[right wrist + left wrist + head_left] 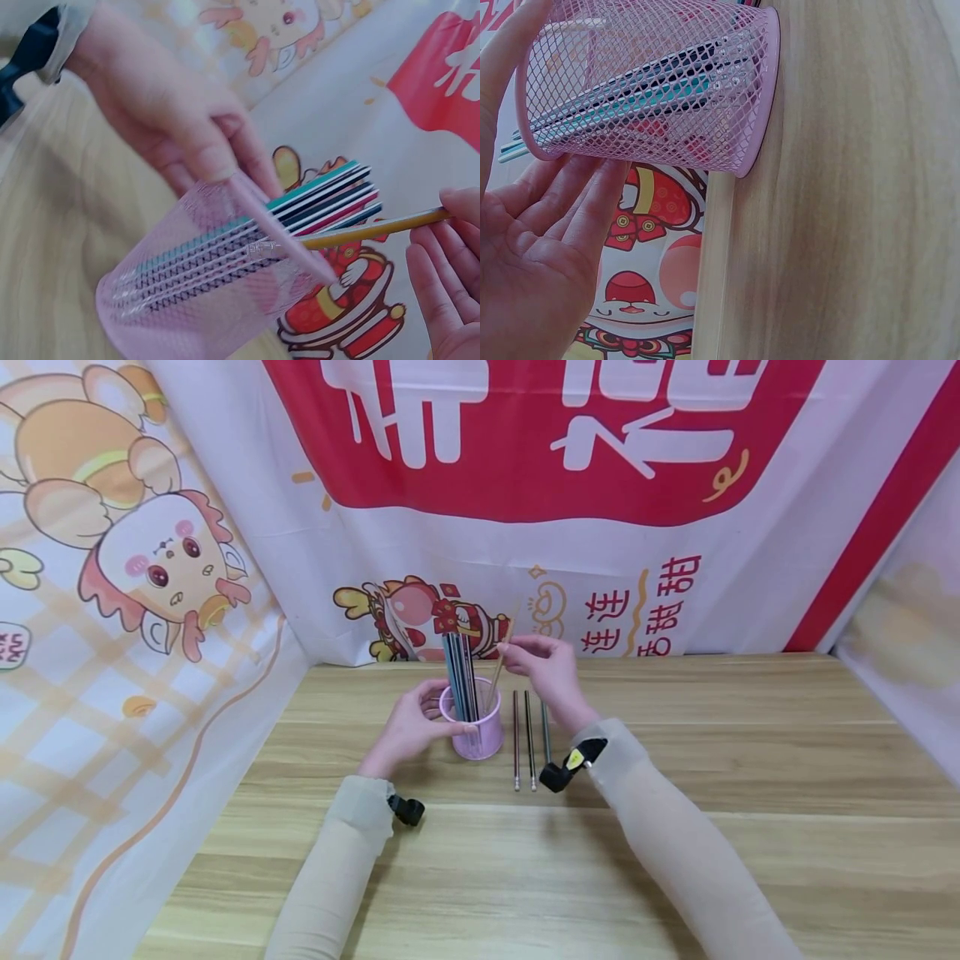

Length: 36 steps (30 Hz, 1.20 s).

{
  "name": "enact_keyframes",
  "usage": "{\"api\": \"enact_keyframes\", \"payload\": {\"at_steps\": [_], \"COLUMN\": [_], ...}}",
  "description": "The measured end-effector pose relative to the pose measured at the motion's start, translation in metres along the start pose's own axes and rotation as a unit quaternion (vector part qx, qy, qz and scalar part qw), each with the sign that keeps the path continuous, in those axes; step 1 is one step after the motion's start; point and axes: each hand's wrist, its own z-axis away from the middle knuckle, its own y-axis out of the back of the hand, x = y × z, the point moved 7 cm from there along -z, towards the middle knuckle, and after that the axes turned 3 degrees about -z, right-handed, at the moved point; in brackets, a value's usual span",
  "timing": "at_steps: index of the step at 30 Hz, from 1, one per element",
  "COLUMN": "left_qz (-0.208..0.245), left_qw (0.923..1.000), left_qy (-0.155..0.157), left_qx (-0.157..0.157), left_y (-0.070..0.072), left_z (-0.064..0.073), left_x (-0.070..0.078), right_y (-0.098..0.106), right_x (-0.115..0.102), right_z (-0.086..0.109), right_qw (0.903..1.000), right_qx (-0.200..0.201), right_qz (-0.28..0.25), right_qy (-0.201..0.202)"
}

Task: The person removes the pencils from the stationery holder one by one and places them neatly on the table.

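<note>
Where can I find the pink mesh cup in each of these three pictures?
Head: the pink mesh cup stands on the wooden table, near the picture's middle.
Left wrist: the cup appears sideways across the upper left, its base toward the right.
Right wrist: the cup is slanted, low and left of centre, its opening toward the upper right.
Shared landmark: the left hand, at the cup in all three.

Head view looks forward and down on the pink mesh pencil cup; nearer wrist views share it from left and right
</note>
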Motion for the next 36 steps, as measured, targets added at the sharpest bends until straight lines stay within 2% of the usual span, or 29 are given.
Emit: {"api": "enact_keyframes", "payload": {"at_steps": [7, 21, 36], "left_qz": [0.006, 0.014, 0.007], "left_qw": [1.0000, 0.9999, 1.0000], "left_qy": [-0.003, 0.004, -0.001], "left_qx": [-0.001, -0.005, -0.002], "left_y": [-0.001, 0.000, -0.001], "left_z": [0.000, 0.002, 0.001], "left_x": [0.001, 0.005, 0.002], "right_y": [0.007, 0.031, 0.063], "right_x": [-0.013, -0.034, -0.025], "right_z": [0.000, 0.009, 0.010], "right_qw": [0.9988, 0.9971, 0.9971], "right_qx": [0.004, 0.007, 0.025], "right_qz": [-0.044, -0.069, -0.070], "right_qy": [0.021, 0.032, 0.020]}}
